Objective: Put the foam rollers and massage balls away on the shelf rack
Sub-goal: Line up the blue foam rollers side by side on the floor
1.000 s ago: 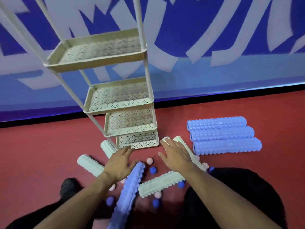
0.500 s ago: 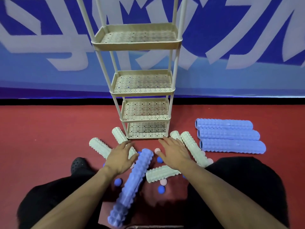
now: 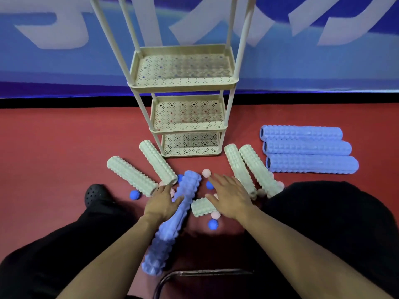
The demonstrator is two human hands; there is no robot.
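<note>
On the red floor (image 3: 54,147), at far left, 2 pale rollers (image 3: 131,175) fan out beside the rack (image 3: 183,83), whose 3 visible tiers hold nothing. Next comes the left hand (image 3: 160,203), fingers fairly straight and spread, lying on or just over the blue roller (image 3: 172,216); I cannot tell whether it presses. No grasp is closed on anything. That roller's long axis runs from near the person up and slightly right, its far end pointing toward the rack's foot. The left hand sits on the roller's left flank, so it is the nearer one, and a grasp would likely wrap across the axis there. The right hand (image 3: 228,199), also loosely spread and holding nothing, hovers over a short pale roller (image 3: 201,207) lying crosswise, with small balls (image 3: 212,224) scattered around. Further right, 2 more pale rollers (image 3: 248,169) angle toward the rack, then 3 blue rollers (image 3: 306,149) lie side by side, well apart from both hands.
</note>
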